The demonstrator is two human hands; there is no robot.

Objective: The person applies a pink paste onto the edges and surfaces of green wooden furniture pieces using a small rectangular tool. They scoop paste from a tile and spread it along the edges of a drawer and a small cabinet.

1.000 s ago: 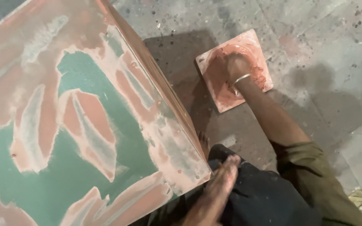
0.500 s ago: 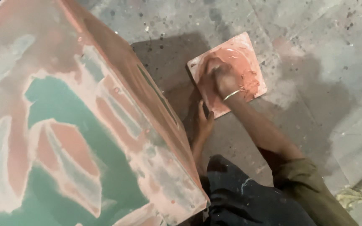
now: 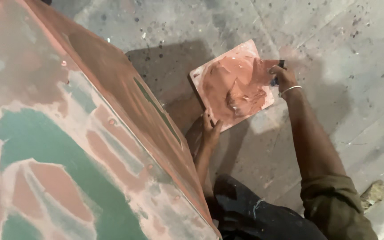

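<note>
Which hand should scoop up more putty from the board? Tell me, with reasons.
Right, probably. The right hand holds a dark tool at the square board's far edge, beside the reddish putty. The left hand grips the board's near edge, steadying it.

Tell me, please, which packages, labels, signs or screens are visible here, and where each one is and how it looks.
None are visible: no package, label, sign or screen.
Only a square board smeared with reddish-pink putty lies on the concrete floor, beside a large green panel patched with the same putty.
</note>
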